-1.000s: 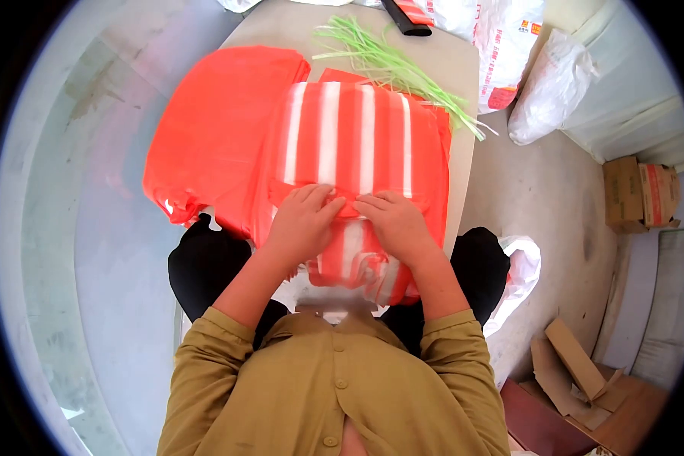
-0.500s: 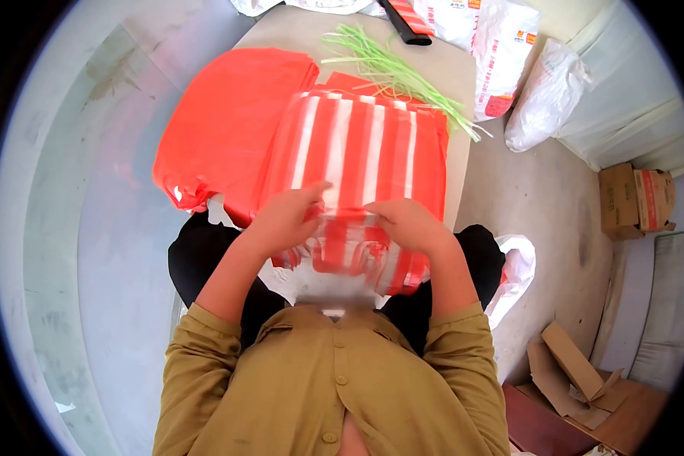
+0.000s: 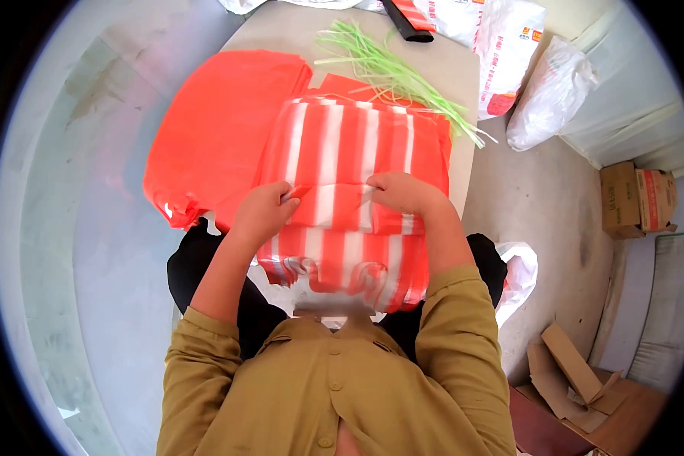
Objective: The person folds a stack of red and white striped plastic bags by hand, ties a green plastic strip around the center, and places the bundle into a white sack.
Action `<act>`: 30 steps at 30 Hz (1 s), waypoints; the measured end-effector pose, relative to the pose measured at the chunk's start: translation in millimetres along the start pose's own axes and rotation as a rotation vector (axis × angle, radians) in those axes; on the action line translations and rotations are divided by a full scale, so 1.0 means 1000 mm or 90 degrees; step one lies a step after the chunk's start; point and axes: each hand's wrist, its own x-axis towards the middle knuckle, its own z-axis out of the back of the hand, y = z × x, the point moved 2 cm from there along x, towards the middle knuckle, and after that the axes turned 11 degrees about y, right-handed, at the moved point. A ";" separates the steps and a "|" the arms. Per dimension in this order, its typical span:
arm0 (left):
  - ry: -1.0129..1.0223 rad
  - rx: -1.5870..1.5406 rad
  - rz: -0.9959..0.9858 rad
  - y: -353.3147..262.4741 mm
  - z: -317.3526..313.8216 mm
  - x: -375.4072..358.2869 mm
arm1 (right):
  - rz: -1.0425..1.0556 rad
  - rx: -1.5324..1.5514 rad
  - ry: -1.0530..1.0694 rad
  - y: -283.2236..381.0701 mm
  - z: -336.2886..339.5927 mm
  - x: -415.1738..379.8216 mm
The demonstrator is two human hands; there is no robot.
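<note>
A stack of red-and-white striped plastic bags (image 3: 349, 144) lies in front of me, its lower edge with cut handle openings hanging over the table's near edge. My left hand (image 3: 264, 209) pinches the top striped sheet at the left, thumb and fingers closed. At the right, my right hand (image 3: 404, 193) pinches the same sheet, which is folded up between the hands. A plain red pile of plastic (image 3: 220, 125) rests left of the stack, partly against it. Green plastic strips (image 3: 391, 72) lie behind the stack.
The beige table (image 3: 281, 26) runs away from me. White printed sacks (image 3: 505, 57) and a white plastic bundle (image 3: 552, 95) stand at the back right. Cardboard boxes (image 3: 622, 201) are at the far right, with opened cardboard (image 3: 566, 372) lower right.
Both hands have closed on the top sheet and its near edge is now folded upward. My left hand has moved slightly left and the lower striped layer shows more fully.
</note>
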 end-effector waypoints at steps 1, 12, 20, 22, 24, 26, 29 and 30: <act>-0.005 0.008 0.005 0.000 -0.001 0.001 | -0.010 -0.018 -0.016 0.003 0.001 -0.003; -0.225 0.048 -0.061 0.001 -0.020 -0.020 | -0.017 0.157 -0.490 -0.042 -0.074 -0.088; -0.183 -0.045 -0.008 0.014 -0.016 -0.022 | 0.018 0.256 -0.540 -0.044 -0.078 -0.070; -0.208 -0.077 -0.021 0.016 -0.020 -0.016 | 0.014 0.212 -0.577 -0.047 -0.078 -0.066; -0.234 -0.098 -0.038 0.025 -0.026 -0.009 | 0.039 0.133 -0.596 -0.046 -0.076 -0.064; -0.253 -0.132 -0.046 0.030 -0.031 -0.004 | 0.064 0.078 -0.627 -0.045 -0.076 -0.063; -0.276 -0.189 -0.048 0.035 -0.035 0.000 | 0.083 0.040 -0.649 -0.045 -0.073 -0.060; -0.279 -0.200 -0.053 0.038 -0.036 0.002 | 0.068 0.033 -0.628 -0.045 -0.073 -0.061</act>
